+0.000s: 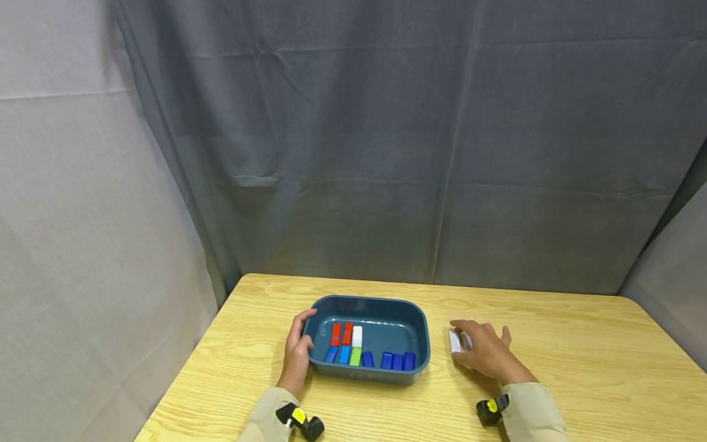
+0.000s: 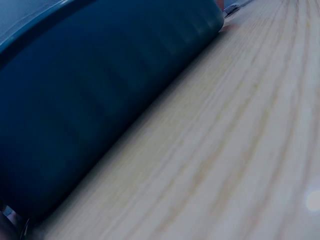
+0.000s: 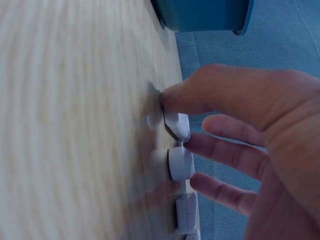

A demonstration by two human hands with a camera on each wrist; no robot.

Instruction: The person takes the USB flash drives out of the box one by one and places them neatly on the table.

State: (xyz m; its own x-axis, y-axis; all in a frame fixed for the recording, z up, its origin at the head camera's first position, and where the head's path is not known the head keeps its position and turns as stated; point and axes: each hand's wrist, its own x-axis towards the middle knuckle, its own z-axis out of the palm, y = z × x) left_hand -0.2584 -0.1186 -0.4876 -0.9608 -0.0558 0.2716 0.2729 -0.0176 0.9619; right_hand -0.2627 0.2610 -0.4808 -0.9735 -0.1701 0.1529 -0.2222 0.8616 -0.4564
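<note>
My left hand [image 1: 296, 351] holds the left end of a dark teal plastic tray [image 1: 367, 372], thumb and forefinger at its rim. Inside lie small rectangular blocks: two red blocks [image 1: 341, 334], a white block [image 1: 357, 336], a green block [image 1: 355, 356], light blue blocks and several dark blue blocks [image 1: 397, 361]. Right of the tray, my right hand [image 1: 485, 351] is low over small white pieces. In the right wrist view, its thumb and a finger pinch a white block [image 3: 179, 126] with a dark underside, resting on the table; the other fingers are spread.
More white pieces stand on the wooden table [image 1: 580, 356] under the right hand, among them a rounded white piece [image 3: 180, 163] and a squarish white piece [image 3: 186, 212]. A grey curtain [image 1: 359, 153] hangs behind the table's far edge, with pale cloth at both sides.
</note>
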